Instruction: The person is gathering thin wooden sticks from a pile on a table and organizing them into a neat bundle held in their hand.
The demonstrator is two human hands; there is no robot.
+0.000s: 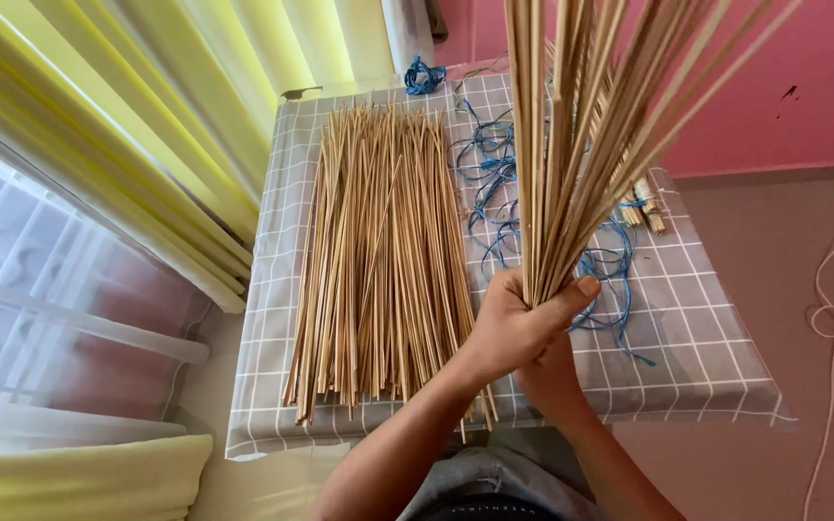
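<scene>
Sticks (378, 251) lie on your tabletop (697, 338), left side; strings (494, 183) lie right of them; small bundles (644, 205) at the right edge.

Left hand (514, 323) fisted, thumb across the top; right hand (547, 371) tucked beneath it; both forearms angled inward

one head-worn view, steeply downward and close over the checked table (687, 318), wall ahead

A yellow curtain (195, 106) hangs left, a pink wall (774, 87) stands behind, and a white cord (827, 318) lies on the floor.
</scene>
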